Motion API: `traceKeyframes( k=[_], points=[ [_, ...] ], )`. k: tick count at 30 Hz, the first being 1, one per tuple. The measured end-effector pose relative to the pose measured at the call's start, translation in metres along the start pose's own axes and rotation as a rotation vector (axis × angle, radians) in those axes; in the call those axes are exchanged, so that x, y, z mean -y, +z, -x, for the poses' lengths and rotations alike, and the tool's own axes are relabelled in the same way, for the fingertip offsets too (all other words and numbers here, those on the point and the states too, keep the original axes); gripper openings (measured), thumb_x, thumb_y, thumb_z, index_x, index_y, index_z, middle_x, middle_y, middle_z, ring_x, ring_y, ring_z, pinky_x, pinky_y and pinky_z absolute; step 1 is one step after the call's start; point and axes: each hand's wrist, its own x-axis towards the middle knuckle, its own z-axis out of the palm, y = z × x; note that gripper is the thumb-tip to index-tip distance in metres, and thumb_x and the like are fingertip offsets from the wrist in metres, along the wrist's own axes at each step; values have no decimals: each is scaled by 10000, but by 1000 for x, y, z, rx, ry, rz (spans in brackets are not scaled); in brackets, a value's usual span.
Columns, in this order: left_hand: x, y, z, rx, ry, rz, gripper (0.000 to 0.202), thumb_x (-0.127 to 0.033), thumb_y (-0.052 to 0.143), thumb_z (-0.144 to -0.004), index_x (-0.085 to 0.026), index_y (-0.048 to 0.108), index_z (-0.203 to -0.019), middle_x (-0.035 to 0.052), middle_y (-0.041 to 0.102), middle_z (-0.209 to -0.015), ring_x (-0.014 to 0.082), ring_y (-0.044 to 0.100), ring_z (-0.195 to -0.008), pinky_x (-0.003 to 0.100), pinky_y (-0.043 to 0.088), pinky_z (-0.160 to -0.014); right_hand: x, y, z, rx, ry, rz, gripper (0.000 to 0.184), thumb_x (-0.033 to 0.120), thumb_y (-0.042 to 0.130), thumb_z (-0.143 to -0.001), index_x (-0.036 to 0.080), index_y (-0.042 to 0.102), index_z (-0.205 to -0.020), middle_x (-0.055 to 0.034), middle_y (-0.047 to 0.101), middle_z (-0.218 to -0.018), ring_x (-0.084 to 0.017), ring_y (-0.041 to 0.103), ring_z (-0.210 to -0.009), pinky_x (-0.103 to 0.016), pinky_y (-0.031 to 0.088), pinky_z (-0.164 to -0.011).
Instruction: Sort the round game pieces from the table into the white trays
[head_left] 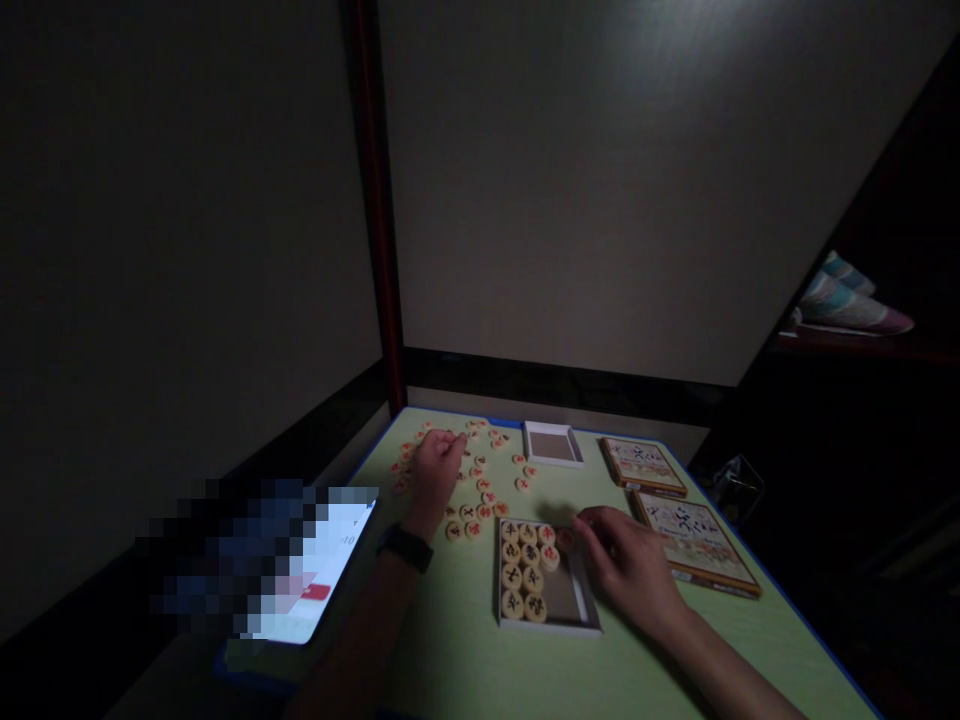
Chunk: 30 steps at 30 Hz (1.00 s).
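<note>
My left hand [441, 462] hovers over scattered Chinese chess pieces [482, 485], thumb and fingers drawn together. Whatever it pinches is hidden. Round and pale, the pieces carry red or black characters. In front of me lies a white open box [547, 630] with several pieces [532, 579] set in rows along its left side and far edge. My right hand [626, 560] is at this box's right rim, fingers curled and thumb close to the forefinger. Near those fingertips, a red-marked piece [565, 540] rests in the far right corner. Anything inside the right hand's grasp cannot be made out.
A second white box part [553, 445] lies at the back of the green table [450, 640]. Two printed flat boxes [643, 466] lie on the right, the nearer box [701, 540] just beyond my right hand. A lit screen [319, 580] stands at the left edge. Walls rise behind.
</note>
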Motion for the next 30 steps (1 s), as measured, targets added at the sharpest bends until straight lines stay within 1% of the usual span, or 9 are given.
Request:
traceKeyframes(
  k=[6,10,12,14,18,20,24,27,30],
  points=[
    [4,-6,-9,-33,19,-81,146,-326,586,-778,-201,528,-731,-41,545,-566,128,520,-536,223,384,-538,0,2,0,14,14,-14,269,353,455,-965,201,616,-813,-36,690,-730,-172,652,-657,-266,486,-625],
    [1,-5,-3,-25,122,-360,308,-329,398,-912,-207,477,-640,-13,554,-585,137,535,-582,237,371,-584,2,1,-7,70,29,-32,301,385,439,-968,201,620,-814,-37,688,-734,-173,645,-657,-268,475,-628],
    [-2,-2,5,64,190,-567,368,-327,356,-945,-201,494,-628,10,597,-618,142,559,-619,244,364,-608,2,-1,-14,123,38,-24,314,397,428,-968,198,627,-829,-40,688,-737,-176,641,-656,-271,465,-625],
    [-5,2,15,225,250,-752,394,-342,348,-962,-195,557,-662,33,652,-664,150,595,-647,250,368,-620,3,-3,-22,177,50,-2,320,393,415,-966,195,631,-838,-42,688,-737,-179,637,-653,-275,450,-618],
    [-8,9,33,451,400,-1013,426,-349,293,-990,-191,653,-824,84,725,-809,186,663,-701,275,410,-649,5,-1,-49,250,66,70,283,352,440,-934,187,656,-858,-48,696,-740,-187,635,-657,-277,426,-618],
    [-9,10,37,496,425,-1063,438,-344,275,-996,-189,666,-873,98,734,-841,205,683,-730,290,437,-671,5,6,-70,304,59,108,257,317,461,-917,178,676,-894,-63,720,-796,-192,650,-707,-271,428,-647],
    [-12,9,37,504,429,-1089,454,-318,258,-997,-179,682,-911,111,738,-863,219,697,-775,311,470,-713,4,34,-118,546,22,308,260,179,481,-874,194,696,-1020,-65,743,-945,-181,671,-832,-233,418,-692],
    [-13,9,38,513,423,-1081,446,-300,287,-981,-177,701,-874,110,741,-859,216,695,-765,321,478,-736,4,60,-148,596,17,365,296,163,517,-849,208,700,-1077,-93,737,-1032,-209,676,-916,-235,410,-693],
    [-13,9,40,543,397,-1080,369,-263,374,-929,-175,719,-834,111,744,-863,227,693,-774,338,483,-748,4,81,-165,640,15,404,253,206,523,-869,204,716,-1033,-120,738,-1031,-231,685,-916,-244,410,-671]
  ],
)
